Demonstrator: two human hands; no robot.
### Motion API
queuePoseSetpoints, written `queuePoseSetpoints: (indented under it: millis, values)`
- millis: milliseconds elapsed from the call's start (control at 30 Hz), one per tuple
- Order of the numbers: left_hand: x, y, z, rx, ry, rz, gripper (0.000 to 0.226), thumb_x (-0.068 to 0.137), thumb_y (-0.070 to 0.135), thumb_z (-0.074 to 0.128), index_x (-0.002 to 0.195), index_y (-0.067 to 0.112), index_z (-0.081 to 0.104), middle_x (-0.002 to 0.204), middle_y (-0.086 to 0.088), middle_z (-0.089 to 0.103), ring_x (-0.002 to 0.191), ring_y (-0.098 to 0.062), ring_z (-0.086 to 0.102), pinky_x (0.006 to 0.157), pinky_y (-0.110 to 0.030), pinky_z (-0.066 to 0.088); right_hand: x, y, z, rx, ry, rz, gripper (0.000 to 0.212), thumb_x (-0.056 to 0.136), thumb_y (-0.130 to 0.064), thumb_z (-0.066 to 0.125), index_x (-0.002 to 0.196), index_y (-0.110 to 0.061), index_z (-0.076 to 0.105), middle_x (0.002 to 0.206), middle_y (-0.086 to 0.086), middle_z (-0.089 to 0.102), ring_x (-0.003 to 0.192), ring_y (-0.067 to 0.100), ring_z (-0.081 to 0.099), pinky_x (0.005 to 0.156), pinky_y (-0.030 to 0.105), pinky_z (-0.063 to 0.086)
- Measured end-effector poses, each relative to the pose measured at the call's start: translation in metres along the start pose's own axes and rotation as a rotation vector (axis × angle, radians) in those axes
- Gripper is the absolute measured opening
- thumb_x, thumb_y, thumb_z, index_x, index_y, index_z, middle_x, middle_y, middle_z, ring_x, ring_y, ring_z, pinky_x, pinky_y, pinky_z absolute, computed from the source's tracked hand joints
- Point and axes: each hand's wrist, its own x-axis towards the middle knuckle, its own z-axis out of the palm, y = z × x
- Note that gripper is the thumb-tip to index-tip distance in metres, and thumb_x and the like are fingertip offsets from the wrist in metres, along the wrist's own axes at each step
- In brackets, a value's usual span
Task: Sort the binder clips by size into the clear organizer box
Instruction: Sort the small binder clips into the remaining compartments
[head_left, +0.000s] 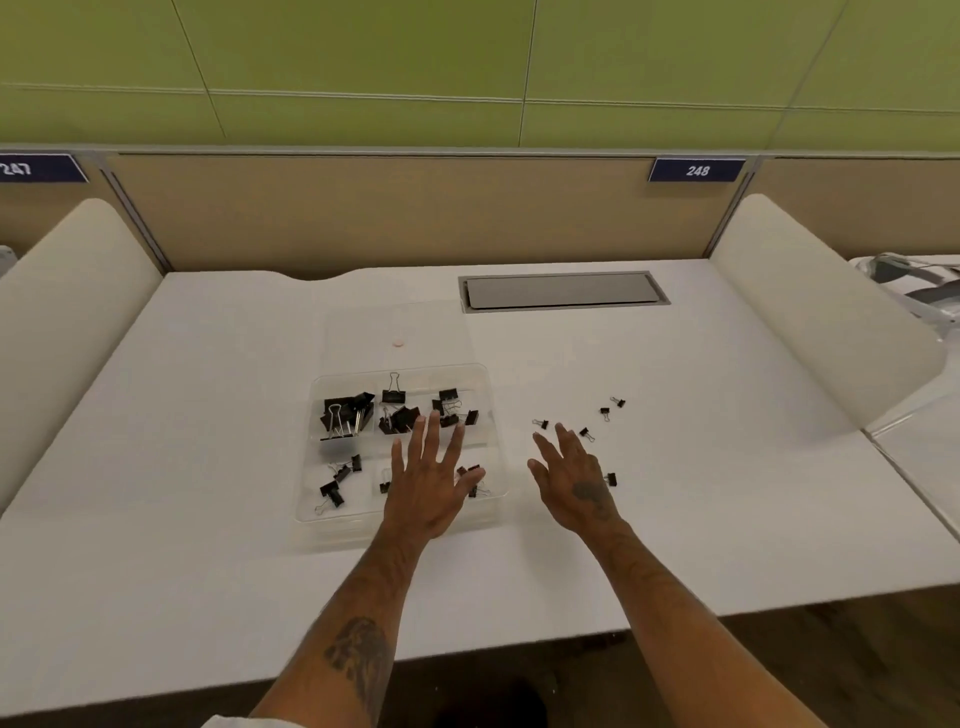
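Observation:
A clear organizer box (318, 467) lies on the white desk, divided into compartments. Large black binder clips (347, 413) fill its back-left compartment, medium ones (396, 415) the back middle, and smaller ones (453, 408) the back right. More clips (335, 486) lie in the front-left compartment. My left hand (428, 480) hovers flat over the box's front right, fingers spread, holding nothing and hiding part of that compartment. My right hand (574, 478) is open over the desk just right of the box. Several tiny clips (605, 413) lie loose on the desk beyond it, one (611, 479) beside my wrist.
The clear lid (363, 332) lies flat behind the box with a small pink dot on it. A grey cable hatch (563, 291) is set into the desk at the back. White side dividers (810, 306) flank the desk, with a beige partition behind.

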Motion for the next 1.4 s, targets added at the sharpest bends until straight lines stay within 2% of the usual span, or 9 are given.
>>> queuePoseSetpoints:
  millis: [67,200,300,467,700,900,1000,1100,1400]
  values:
    - [0.001,0.010,0.004,0.003,-0.022,0.027,0.080,0.084,0.075,-0.008,0.152,0.032,-0.008,0.158,-0.004,-0.020,0.146,-0.021,-0.020,0.117,-0.052,-0.005,-0.007,0.012,-0.001,-0.013,0.020,0.018,0.068,0.091,-0.055,0.010,0.148,-0.023,0.029,0.159,0.010,0.015,0.147,0.026,0.013,0.113,0.048,0.024]
    - [0.009,0.032,0.011,0.005,-0.034,0.059,0.080,0.087,0.074,0.000,0.153,0.030,-0.003,0.160,-0.005,-0.014,0.148,-0.023,-0.014,0.116,-0.052,-0.002,-0.017,0.042,-0.005,-0.049,0.040,0.083,0.047,0.101,-0.035,0.032,0.147,-0.023,0.030,0.159,0.008,0.014,0.147,0.023,0.013,0.111,0.041,0.025]
    - [0.017,0.049,0.017,0.017,-0.053,0.077,0.079,0.088,0.073,0.002,0.154,0.029,0.000,0.161,-0.006,-0.010,0.148,-0.023,-0.012,0.117,-0.053,0.003,-0.020,0.068,-0.012,0.016,-0.011,0.155,0.045,0.101,-0.030,0.032,0.146,-0.026,0.030,0.159,0.002,0.014,0.144,0.019,0.016,0.111,0.037,0.028]
    - [0.024,0.077,0.030,0.025,-0.090,0.082,0.081,0.088,0.072,0.003,0.154,0.026,0.004,0.162,-0.006,-0.005,0.148,-0.023,-0.009,0.117,-0.053,0.005,-0.018,0.101,-0.014,0.038,-0.029,0.156,0.039,0.099,-0.024,0.037,0.138,-0.024,0.039,0.149,0.001,0.030,0.133,0.019,0.034,0.099,0.034,0.042]
    - [0.024,0.090,0.048,0.114,-0.068,0.053,0.080,0.091,0.069,0.008,0.150,0.019,0.027,0.160,-0.009,0.017,0.148,-0.027,0.015,0.114,-0.056,0.021,-0.006,0.129,-0.010,0.075,-0.106,0.125,0.042,0.097,-0.025,0.044,0.139,-0.019,0.041,0.133,0.005,0.043,0.119,0.025,0.047,0.095,0.032,0.042]
    - [0.022,0.098,0.040,0.125,-0.166,0.037,0.082,0.088,0.070,0.001,0.153,0.021,0.007,0.161,-0.006,-0.007,0.149,-0.024,-0.009,0.118,-0.054,0.005,0.009,0.139,0.000,0.038,-0.096,0.087,0.033,0.094,-0.021,0.051,0.127,-0.018,0.053,0.115,0.009,0.047,0.103,0.028,0.053,0.085,0.036,0.049]
    - [0.022,0.096,0.040,0.127,-0.180,0.022,0.079,0.091,0.069,0.006,0.153,0.020,0.009,0.161,-0.006,-0.007,0.148,-0.025,-0.008,0.118,-0.055,0.007,0.014,0.137,0.005,0.031,-0.071,0.063,0.019,0.091,-0.015,0.052,0.108,-0.013,0.061,0.105,0.010,0.049,0.088,0.029,0.056,0.073,0.033,0.049]
    - [0.022,0.094,0.043,0.132,-0.172,0.014,0.077,0.093,0.068,0.012,0.153,0.020,0.016,0.162,-0.007,0.000,0.149,-0.026,-0.001,0.117,-0.055,0.011,0.016,0.133,0.004,0.051,-0.031,0.065,0.008,0.088,-0.009,0.053,0.095,-0.010,0.058,0.096,0.011,0.052,0.078,0.030,0.055,0.066,0.034,0.046]
    - [0.022,0.092,0.034,0.036,-0.237,0.028,0.077,0.093,0.067,0.014,0.154,0.023,-0.001,0.160,-0.002,-0.018,0.146,-0.018,-0.019,0.119,-0.048,-0.003,0.021,0.120,-0.004,0.124,-0.067,0.173,0.002,0.086,-0.017,0.056,0.084,-0.017,0.057,0.088,0.004,0.061,0.083,0.025,0.056,0.071,0.033,0.049]
